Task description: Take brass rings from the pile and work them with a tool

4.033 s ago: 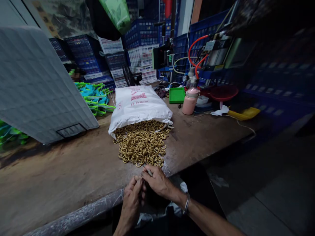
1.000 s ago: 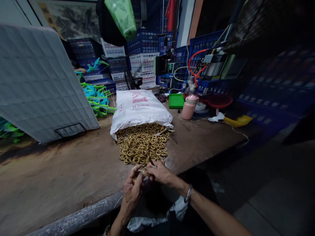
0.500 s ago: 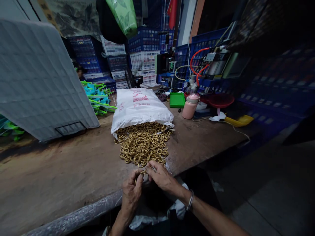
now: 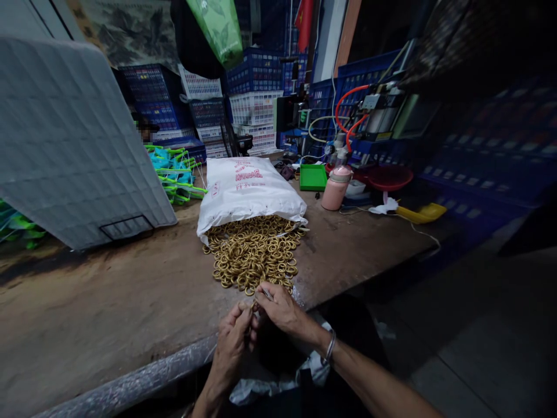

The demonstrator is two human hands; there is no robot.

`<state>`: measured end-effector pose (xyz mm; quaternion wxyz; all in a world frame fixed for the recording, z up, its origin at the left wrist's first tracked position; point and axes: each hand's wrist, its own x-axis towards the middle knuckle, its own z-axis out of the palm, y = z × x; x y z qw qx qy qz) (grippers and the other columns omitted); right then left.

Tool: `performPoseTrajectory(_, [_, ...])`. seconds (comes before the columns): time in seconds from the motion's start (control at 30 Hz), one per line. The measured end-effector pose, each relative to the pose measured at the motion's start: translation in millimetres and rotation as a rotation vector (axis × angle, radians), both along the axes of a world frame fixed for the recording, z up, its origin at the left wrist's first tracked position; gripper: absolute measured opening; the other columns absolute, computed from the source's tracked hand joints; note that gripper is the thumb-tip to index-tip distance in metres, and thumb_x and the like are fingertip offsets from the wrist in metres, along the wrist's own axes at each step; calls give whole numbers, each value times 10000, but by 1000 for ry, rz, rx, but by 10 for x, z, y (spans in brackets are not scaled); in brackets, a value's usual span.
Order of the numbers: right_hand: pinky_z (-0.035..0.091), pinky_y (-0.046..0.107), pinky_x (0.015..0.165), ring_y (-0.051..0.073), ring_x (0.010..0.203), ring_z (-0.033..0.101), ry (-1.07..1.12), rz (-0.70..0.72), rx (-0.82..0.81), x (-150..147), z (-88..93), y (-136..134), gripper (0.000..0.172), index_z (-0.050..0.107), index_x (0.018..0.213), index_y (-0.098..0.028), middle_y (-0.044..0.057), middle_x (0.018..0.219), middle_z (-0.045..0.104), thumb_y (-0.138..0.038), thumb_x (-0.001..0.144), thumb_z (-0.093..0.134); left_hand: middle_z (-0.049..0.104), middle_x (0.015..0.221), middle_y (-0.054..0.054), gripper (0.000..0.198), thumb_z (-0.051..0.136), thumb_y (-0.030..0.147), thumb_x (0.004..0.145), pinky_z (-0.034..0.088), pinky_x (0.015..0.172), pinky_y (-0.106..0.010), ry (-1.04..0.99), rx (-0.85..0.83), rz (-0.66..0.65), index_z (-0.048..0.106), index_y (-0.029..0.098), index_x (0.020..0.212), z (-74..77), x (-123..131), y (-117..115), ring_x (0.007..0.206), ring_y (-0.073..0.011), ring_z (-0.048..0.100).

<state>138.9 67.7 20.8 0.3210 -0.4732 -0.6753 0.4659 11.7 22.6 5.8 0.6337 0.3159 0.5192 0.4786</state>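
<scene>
A heap of brass-coloured rings (image 4: 250,258) spills from the mouth of a white printed sack (image 4: 252,188) onto the wooden table. At the near edge of the heap, my left hand (image 4: 235,331) pinches a brass ring (image 4: 255,304) between thumb and fingers. My right hand (image 4: 282,309) is closed around a small, thin metal tool (image 4: 267,294), whose kind I cannot make out. Its fingertips meet the ring in the left hand. A metal bracelet circles the right wrist. Part of the ring is hidden by the fingers.
A grey quilted panel (image 4: 78,151) stands at the left, beside green and blue plastic pieces (image 4: 176,174). Toward the right back are a green tray (image 4: 313,177), a pink bottle (image 4: 336,188), a yellow scoop (image 4: 422,213) and a machine with red hoses (image 4: 378,116). Stacked crates (image 4: 256,107) line the back.
My left hand has turned slightly and its fingers have shifted on the ring, which now stands more upright. My right hand has moved slightly left.
</scene>
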Motion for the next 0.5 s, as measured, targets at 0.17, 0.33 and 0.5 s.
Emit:
performPoseTrajectory(0.17, [314,173,521,74,566,435,-39,44,84,14,12,-33,262,533,715,-154,-36,601,503,-364,825,421,490,495,67,342,597,495,644,261,341,-139,37,11,16,481,174,655,23,12,-8,347,-36,384])
performPoseTrajectory(0.33, [283,175,481,71,529,407,-50,65,88,-6,-28,-27,250,529,710,-158,-46,566,483,-370,811,445,478,472,68,336,580,497,661,262,342,-138,111,47,28,485,175,651,36,27,-31,344,-39,381])
performPoseTrajectory(0.5, [315,186,529,82,547,444,-71,-4,96,5,-79,14,273,512,659,-157,-27,579,518,-311,838,375,488,492,61,314,570,480,680,263,341,-140,127,67,48,495,175,682,5,9,-28,355,-42,382])
